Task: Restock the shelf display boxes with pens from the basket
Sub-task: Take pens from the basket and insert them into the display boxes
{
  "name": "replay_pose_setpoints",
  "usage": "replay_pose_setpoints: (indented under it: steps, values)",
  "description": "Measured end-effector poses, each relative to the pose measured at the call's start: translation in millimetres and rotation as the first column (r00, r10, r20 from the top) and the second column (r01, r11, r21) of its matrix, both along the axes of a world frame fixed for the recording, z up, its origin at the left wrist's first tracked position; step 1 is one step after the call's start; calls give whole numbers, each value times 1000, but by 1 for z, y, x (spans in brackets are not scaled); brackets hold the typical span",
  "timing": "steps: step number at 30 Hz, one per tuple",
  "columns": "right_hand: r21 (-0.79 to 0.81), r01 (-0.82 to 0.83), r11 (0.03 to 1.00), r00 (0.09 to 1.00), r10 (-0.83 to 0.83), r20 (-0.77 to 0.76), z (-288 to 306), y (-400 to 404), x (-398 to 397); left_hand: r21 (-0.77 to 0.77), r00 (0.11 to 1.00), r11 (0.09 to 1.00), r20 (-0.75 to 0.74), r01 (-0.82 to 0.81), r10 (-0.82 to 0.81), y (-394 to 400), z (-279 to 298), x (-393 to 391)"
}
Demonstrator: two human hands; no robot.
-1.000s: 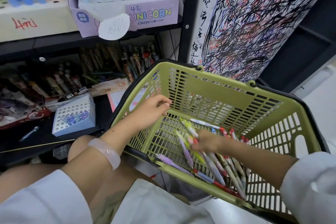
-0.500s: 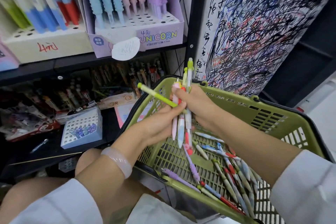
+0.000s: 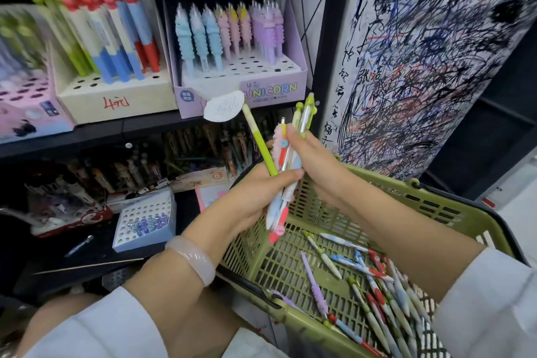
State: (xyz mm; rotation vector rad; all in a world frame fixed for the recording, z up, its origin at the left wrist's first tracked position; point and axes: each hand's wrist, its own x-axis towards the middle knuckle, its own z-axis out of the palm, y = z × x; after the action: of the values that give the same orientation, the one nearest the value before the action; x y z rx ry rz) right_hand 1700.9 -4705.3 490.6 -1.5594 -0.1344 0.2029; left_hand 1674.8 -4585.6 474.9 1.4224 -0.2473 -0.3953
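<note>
1. Two hands meet above the green basket [image 3: 406,206]: the right hand [image 3: 313,160] is closed around a bunch of pens [image 3: 286,171], and the left hand [image 3: 255,192] pinches a green-and-cream pen [image 3: 260,142] out of it
2. Loose pens [image 3: 377,285] remain in the basket
3. Sorting by type first seems wise
4. The unicorn display box [image 3: 261,90] on the shelf has free holes; match each pen to its box

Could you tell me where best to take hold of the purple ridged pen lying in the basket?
Grip the purple ridged pen at mid-barrel, coming from above with fingers across its width. It lies flat on the basket floor, apart from the pile, sides clear.
</note>
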Motion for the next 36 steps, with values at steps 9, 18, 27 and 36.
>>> replay_pose_setpoints:
  steps: [9,18,27,36]
  values:
    - [142,-5,990,996,-7,87,69,59,25,-15,990,1000,141,-4,6,67,51,6]
    - [217,-184,959,962,130,241,111,128,48,-104,978,981,115,-161,173,160,73,1]
    - [-4,-248,969,908,234,347,144,237,71,-176,893,905,173,-386,415,271,85,-2]
    - [-141,219,966,695,-53,717,180,328,80,-69,696,742,295,-667,654,359,94,3]
